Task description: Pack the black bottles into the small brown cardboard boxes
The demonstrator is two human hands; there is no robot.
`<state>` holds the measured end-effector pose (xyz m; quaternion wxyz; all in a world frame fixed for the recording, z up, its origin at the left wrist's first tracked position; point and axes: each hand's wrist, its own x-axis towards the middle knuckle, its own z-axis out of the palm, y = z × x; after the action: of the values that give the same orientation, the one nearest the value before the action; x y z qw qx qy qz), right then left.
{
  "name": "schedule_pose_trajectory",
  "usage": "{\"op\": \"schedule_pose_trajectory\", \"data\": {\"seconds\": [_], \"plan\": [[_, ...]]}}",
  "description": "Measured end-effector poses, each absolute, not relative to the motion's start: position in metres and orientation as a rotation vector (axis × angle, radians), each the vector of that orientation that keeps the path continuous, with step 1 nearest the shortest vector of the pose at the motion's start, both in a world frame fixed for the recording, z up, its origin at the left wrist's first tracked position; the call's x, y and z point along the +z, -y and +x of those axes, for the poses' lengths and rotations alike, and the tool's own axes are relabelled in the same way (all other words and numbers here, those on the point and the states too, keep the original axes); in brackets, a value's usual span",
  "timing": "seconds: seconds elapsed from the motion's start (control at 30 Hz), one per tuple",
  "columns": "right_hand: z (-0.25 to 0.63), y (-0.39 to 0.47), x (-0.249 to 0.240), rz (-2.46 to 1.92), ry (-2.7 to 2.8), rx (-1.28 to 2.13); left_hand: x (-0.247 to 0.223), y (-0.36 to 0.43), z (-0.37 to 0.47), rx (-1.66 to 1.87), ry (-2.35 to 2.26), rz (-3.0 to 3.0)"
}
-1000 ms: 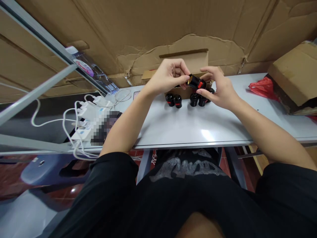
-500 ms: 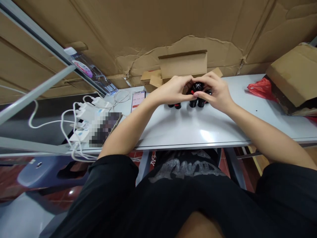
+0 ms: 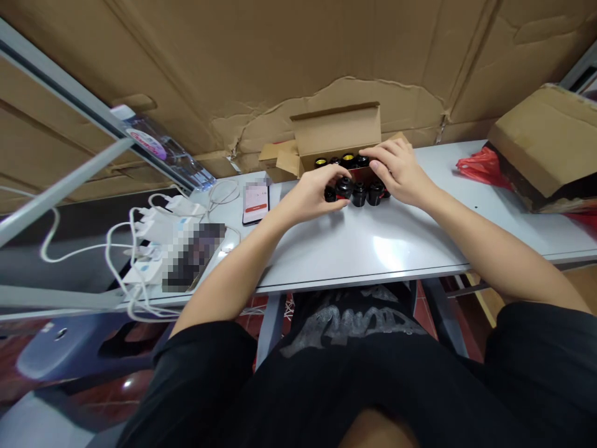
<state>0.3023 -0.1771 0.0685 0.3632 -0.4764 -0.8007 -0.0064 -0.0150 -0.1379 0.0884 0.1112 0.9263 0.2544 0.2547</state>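
Observation:
My left hand (image 3: pixel 321 191) is closed around a small black bottle-like part (image 3: pixel 344 186) with a rounded top, held just over the white tabletop (image 3: pixel 326 249). My right hand (image 3: pixel 398 169) reaches over the front edge of an open cardboard box (image 3: pixel 338 134), thumb and fingers apart. Its fingertips are close to a black part (image 3: pixel 362 161) in the box; whether they touch it I cannot make out. Several more such parts stand inside, some showing yellow rings (image 3: pixel 347 158). In front of the box, a row of black parts (image 3: pixel 359 194) stands on the table, partly covered by my hands.
To the left lie a phone (image 3: pixel 256 200), a blurred-out dark device (image 3: pixel 196 256), and a white power strip (image 3: pixel 153 249) with tangled cables. A water bottle (image 3: pixel 163 146) leans behind the metal frame. At right are a red plastic bag (image 3: pixel 482 167) and a larger cardboard box (image 3: pixel 545 143).
Both hands were together on a black part above the box front. They have separated: the left came down toward me with a black part, and the right stayed over the box, fingers parted.

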Motion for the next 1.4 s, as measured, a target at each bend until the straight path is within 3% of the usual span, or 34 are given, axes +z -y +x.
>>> {"op": "schedule_pose_trajectory", "data": {"seconds": [0.17, 0.43, 0.7, 0.93, 1.4], "plan": [[0.309, 0.172, 0.069, -1.355, 2.231, -0.017, 0.059, 0.130, -0.013, 0.709, -0.737, 2.924], [0.287, 0.167, 0.083, -1.402, 2.426, 0.017, 0.053, 0.132, -0.007, 0.695, -0.967, 3.000], [0.273, 0.152, 0.090, -1.461, 2.467, 0.137, 0.094, 0.105, -0.022, 0.824, -1.088, 2.820], [0.282, 0.142, 0.080, -1.357, 2.269, 0.236, 0.139, 0.052, -0.011, 0.419, -1.231, 2.679], [0.297, 0.145, 0.076, -1.204, 1.971, 0.042, 0.117, 0.042, 0.009, 0.347, -1.421, 2.663]]}}
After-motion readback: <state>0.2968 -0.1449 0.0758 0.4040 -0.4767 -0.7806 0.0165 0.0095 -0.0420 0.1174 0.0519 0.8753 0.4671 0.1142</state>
